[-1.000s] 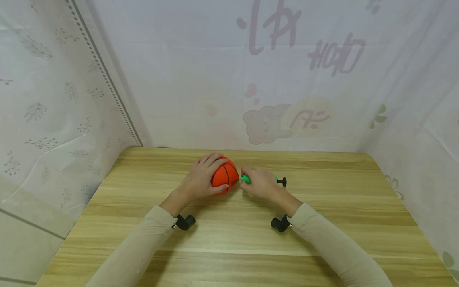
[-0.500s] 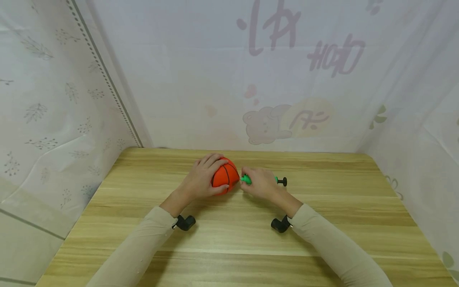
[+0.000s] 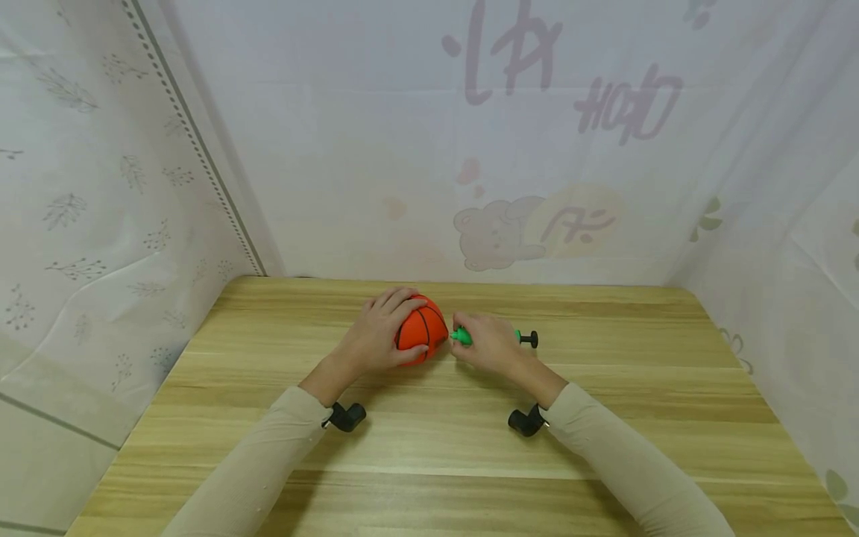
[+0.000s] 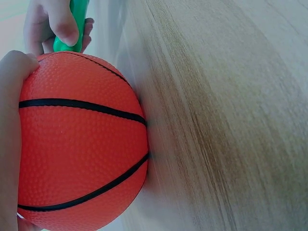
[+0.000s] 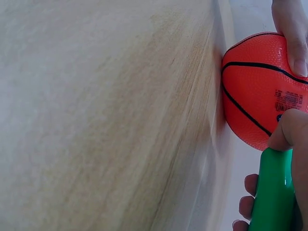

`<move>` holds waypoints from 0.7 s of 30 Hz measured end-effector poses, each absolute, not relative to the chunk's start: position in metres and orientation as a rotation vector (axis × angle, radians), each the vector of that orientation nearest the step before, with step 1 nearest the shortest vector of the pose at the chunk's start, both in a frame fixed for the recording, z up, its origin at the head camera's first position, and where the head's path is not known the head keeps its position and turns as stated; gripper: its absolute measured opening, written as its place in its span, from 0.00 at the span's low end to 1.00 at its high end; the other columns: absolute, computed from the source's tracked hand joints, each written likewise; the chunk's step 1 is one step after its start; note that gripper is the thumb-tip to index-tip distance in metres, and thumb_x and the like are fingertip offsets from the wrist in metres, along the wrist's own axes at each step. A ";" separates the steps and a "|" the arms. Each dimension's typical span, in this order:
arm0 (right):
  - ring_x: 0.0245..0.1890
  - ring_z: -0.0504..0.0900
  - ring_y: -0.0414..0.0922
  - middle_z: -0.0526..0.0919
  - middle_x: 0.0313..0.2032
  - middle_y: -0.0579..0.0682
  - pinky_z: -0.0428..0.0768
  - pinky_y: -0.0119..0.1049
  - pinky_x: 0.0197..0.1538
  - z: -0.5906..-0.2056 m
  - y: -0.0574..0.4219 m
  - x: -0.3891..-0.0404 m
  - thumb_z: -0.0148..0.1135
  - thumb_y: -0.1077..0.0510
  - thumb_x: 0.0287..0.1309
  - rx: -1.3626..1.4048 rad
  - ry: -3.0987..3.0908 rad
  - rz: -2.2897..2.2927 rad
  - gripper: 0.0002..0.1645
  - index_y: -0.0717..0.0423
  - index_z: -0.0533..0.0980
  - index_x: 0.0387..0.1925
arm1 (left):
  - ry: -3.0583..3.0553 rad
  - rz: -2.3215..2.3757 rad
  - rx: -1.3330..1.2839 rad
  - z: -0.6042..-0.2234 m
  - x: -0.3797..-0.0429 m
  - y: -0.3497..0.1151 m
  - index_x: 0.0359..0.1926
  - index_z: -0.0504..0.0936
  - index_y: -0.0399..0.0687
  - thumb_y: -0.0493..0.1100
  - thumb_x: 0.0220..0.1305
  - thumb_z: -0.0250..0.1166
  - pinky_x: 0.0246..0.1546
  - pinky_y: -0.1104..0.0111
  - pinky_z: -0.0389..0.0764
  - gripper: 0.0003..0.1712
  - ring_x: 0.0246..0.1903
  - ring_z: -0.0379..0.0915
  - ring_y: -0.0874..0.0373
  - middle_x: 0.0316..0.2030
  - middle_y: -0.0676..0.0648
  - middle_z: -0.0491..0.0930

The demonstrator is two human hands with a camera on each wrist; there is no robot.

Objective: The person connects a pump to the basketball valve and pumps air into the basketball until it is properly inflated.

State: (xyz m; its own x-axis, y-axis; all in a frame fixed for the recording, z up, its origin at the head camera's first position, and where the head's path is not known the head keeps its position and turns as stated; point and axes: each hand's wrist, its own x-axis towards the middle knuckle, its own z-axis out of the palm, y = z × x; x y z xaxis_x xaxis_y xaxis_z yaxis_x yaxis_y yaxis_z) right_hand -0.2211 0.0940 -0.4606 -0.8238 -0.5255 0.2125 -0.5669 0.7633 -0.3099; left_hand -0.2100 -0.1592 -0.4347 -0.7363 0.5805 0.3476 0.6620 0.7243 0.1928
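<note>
A small orange-red basketball with black seams rests on the wooden table. My left hand grips it from the left, with the thumb on the near side and the fingers over the top. To the right of the ball, my right hand holds a green hand pump whose black plunger handle sticks out on the right. The pump's narrow tip points at the ball; whether it enters the ball, I cannot tell. In the right wrist view, the thumb lies along the green barrel, and printed text shows on the ball.
The wooden table extends in front of both arms and to either side. Patterned pale cloth hangs behind it and along both sides. A black camera mount sits at each wrist, one on the left and one on the right.
My right hand and the pump have shifted very slightly to the right. The left hand and the basketball have stayed in place.
</note>
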 end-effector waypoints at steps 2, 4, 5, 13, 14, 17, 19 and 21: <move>0.21 0.70 0.38 0.73 0.23 0.39 0.68 0.32 0.20 -0.460 0.095 -0.221 0.64 0.51 0.56 0.882 -2.843 0.560 0.08 0.43 0.72 0.33 | -2.666 -0.442 -0.981 -0.435 -0.210 -0.159 0.68 0.71 0.52 0.63 0.58 0.71 0.57 0.42 0.71 0.41 0.68 0.61 0.44 0.68 0.46 0.67; 0.21 0.70 0.37 0.73 0.23 0.39 0.68 0.32 0.20 -0.460 0.095 -0.220 0.64 0.51 0.56 0.882 -2.843 0.563 0.08 0.43 0.72 0.33 | -2.663 -0.444 -0.983 -0.435 -0.211 -0.159 0.68 0.71 0.52 0.63 0.58 0.71 0.57 0.42 0.71 0.41 0.68 0.61 0.44 0.68 0.46 0.67; 0.21 0.70 0.37 0.73 0.23 0.39 0.68 0.32 0.20 -0.460 0.096 -0.220 0.64 0.51 0.56 0.883 -2.843 0.564 0.08 0.43 0.72 0.33 | -2.661 -0.446 -0.984 -0.435 -0.211 -0.159 0.68 0.72 0.52 0.62 0.58 0.71 0.57 0.42 0.71 0.41 0.68 0.61 0.44 0.68 0.46 0.67; 0.21 0.70 0.37 0.73 0.23 0.39 0.67 0.32 0.20 -0.458 0.098 -0.219 0.65 0.51 0.56 0.880 -2.855 0.581 0.08 0.43 0.71 0.32 | -2.664 -0.433 -0.983 -0.436 -0.212 -0.158 0.68 0.72 0.52 0.63 0.58 0.71 0.57 0.43 0.71 0.41 0.68 0.60 0.45 0.68 0.46 0.67; 0.21 0.70 0.38 0.73 0.22 0.39 0.67 0.32 0.20 -0.458 0.098 -0.219 0.65 0.51 0.56 0.878 -2.857 0.584 0.09 0.43 0.71 0.32 | -2.663 -0.436 -0.983 -0.436 -0.212 -0.158 0.68 0.72 0.52 0.63 0.58 0.71 0.57 0.43 0.71 0.41 0.68 0.60 0.45 0.68 0.47 0.67; 0.21 0.71 0.38 0.73 0.22 0.39 0.67 0.32 0.20 -0.458 0.099 -0.219 0.64 0.51 0.56 0.876 -2.867 0.601 0.08 0.44 0.71 0.33 | -2.673 -0.452 -0.979 -0.435 -0.212 -0.158 0.68 0.71 0.52 0.63 0.58 0.71 0.57 0.42 0.71 0.41 0.69 0.60 0.44 0.68 0.46 0.67; 0.21 0.71 0.38 0.73 0.22 0.39 0.67 0.32 0.19 -0.458 0.099 -0.220 0.64 0.51 0.56 0.877 -2.872 0.609 0.08 0.43 0.71 0.33 | -2.678 -0.463 -0.976 -0.435 -0.212 -0.158 0.68 0.71 0.52 0.62 0.58 0.71 0.57 0.42 0.71 0.41 0.69 0.60 0.44 0.68 0.46 0.67; 0.20 0.71 0.38 0.73 0.21 0.39 0.66 0.32 0.19 -0.458 0.099 -0.221 0.63 0.51 0.56 0.878 -2.878 0.613 0.08 0.43 0.71 0.33 | -2.682 -0.468 -0.972 -0.435 -0.212 -0.158 0.68 0.71 0.52 0.62 0.58 0.71 0.57 0.42 0.71 0.41 0.69 0.60 0.44 0.68 0.46 0.67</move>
